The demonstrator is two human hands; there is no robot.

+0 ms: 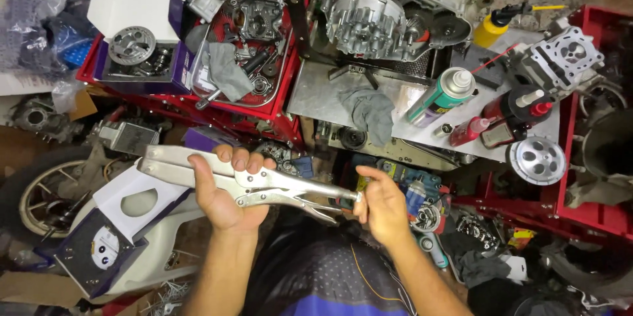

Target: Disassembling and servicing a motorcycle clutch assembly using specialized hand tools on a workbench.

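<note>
While left hand point(227, 197) grips locking pliers point(250, 181) mid-frame, right hand point(381, 204) pinches adjusting screw point(357, 196) at handle end.

Locking pliers held over a crowded bench

Long silver steel locking pliers point(244, 181) lie between left hand point(224, 194) and right hand point(379, 204); behind them, grey cloth rag point(369, 113) left of green-and-white spray can point(440, 95).

The middle of the locking pliers point(250, 181) is covered by the left hand point(227, 190); the engine point(395, 6) is cut off by the top edge.
</note>
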